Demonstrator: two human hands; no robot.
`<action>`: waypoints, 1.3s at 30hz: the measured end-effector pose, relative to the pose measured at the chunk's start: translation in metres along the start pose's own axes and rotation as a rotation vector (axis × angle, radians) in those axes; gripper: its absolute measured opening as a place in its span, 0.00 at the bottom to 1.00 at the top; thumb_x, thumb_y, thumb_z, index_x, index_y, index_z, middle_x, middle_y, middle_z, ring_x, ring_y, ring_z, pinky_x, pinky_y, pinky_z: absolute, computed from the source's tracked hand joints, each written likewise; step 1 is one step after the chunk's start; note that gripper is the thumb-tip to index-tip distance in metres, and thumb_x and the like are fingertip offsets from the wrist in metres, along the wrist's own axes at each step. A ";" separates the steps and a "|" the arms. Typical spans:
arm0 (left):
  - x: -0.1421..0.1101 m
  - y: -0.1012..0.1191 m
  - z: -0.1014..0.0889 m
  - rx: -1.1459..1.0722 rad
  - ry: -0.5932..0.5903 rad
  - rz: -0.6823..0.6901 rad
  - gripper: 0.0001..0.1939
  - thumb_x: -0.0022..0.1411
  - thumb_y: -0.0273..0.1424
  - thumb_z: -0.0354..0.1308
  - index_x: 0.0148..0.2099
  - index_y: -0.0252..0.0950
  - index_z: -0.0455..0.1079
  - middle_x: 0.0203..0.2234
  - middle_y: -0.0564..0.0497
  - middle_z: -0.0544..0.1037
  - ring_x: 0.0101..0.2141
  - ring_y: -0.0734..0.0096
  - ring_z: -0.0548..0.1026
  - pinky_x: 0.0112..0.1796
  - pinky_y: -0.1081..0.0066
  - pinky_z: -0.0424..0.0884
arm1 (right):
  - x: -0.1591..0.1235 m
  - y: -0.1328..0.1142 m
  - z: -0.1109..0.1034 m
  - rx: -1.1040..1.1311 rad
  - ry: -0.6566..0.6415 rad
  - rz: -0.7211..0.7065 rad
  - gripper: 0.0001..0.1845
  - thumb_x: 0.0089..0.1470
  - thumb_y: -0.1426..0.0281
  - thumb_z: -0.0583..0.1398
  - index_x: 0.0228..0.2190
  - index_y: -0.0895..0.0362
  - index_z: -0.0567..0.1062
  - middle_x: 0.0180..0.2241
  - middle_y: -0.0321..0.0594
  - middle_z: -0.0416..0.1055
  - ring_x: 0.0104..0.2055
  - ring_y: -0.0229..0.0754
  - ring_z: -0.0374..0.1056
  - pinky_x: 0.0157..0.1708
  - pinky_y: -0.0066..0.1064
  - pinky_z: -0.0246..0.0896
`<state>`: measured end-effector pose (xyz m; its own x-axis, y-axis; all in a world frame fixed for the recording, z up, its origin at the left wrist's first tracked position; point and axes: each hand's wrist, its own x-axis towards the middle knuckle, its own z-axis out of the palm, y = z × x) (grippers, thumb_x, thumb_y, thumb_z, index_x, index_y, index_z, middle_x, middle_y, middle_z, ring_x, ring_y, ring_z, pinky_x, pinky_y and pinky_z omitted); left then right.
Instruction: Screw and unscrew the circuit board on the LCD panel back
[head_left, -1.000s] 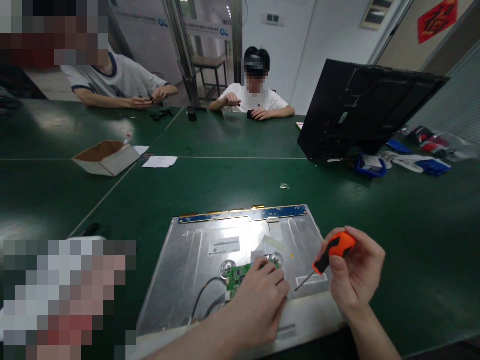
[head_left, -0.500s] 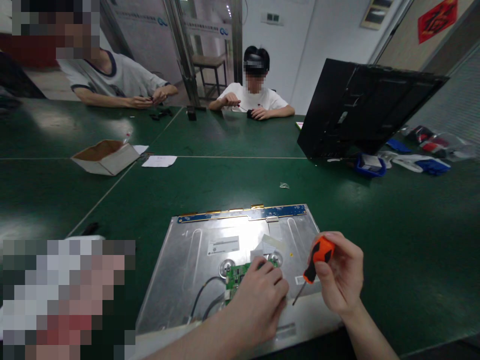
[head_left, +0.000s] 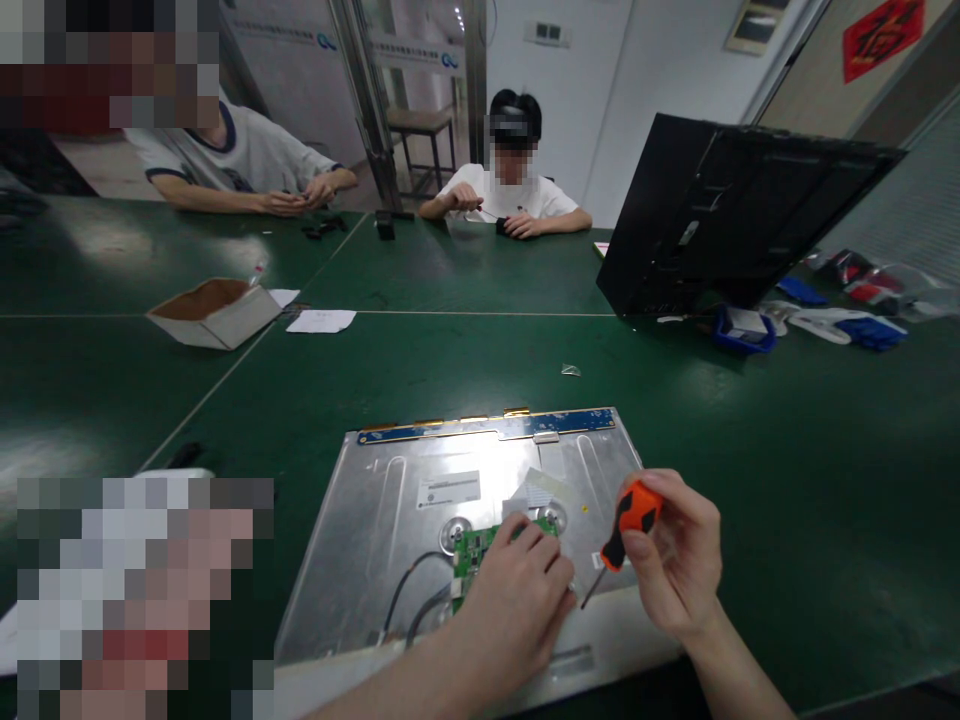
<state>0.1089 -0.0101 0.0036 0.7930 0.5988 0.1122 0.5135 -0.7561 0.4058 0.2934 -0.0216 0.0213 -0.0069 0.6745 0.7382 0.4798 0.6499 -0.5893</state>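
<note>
My right hand (head_left: pixel 679 550) is closed around the orange and black handle of a screwdriver (head_left: pixel 631 518). Its thin shaft slants down to the left, and the tip is close to my left hand's fingers. With bent fingers my left hand (head_left: pixel 525 590) grips the green circuit board (head_left: pixel 471 550), covering much of it. Under the board lies a silver metal display panel (head_left: pixel 352 560), with a blue strip board (head_left: pixel 495 428) along its far edge. Dark cables (head_left: pixel 409 590) run from the circuit board's left side. What my left fingertips touch is hidden.
On the green table (head_left: pixel 420 355) are an open cardboard box (head_left: pixel 232 322), a paper sheet (head_left: pixel 321 321) and a small clear bag (head_left: pixel 571 370). A large black casing (head_left: pixel 720 220) leans at right near a blue tray (head_left: pixel 742 330) and gloves (head_left: pixel 862 328). Two people work across the table.
The screwdriver and my right hand have shifted slightly left, bringing the tip nearer my left hand. My left hand stays on the circuit board.
</note>
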 end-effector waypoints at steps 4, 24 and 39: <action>-0.001 0.001 -0.001 0.017 0.004 -0.005 0.06 0.62 0.33 0.58 0.34 0.36 0.67 0.33 0.49 0.74 0.39 0.59 0.69 0.50 0.56 0.56 | -0.002 0.002 0.000 0.001 -0.002 0.003 0.27 0.56 0.73 0.56 0.57 0.53 0.61 0.41 0.44 0.65 0.42 0.46 0.65 0.35 0.40 0.66; -0.003 0.006 -0.002 -0.014 -0.031 0.027 0.03 0.60 0.27 0.53 0.38 0.37 0.67 0.35 0.49 0.73 0.38 0.60 0.68 0.48 0.58 0.59 | -0.003 0.001 -0.001 0.033 -0.001 -0.015 0.28 0.56 0.74 0.56 0.57 0.53 0.61 0.42 0.45 0.65 0.44 0.47 0.66 0.38 0.42 0.66; -0.005 0.005 0.005 0.100 -0.005 0.066 0.09 0.56 0.28 0.56 0.41 0.36 0.65 0.36 0.49 0.73 0.39 0.61 0.68 0.48 0.58 0.56 | 0.000 -0.001 0.000 0.001 -0.006 -0.030 0.28 0.55 0.76 0.56 0.58 0.55 0.61 0.42 0.45 0.66 0.43 0.46 0.66 0.37 0.40 0.66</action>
<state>0.1095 -0.0181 0.0005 0.8277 0.5455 0.1314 0.4899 -0.8167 0.3049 0.2933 -0.0222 0.0225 -0.0266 0.6568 0.7536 0.4780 0.6704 -0.5675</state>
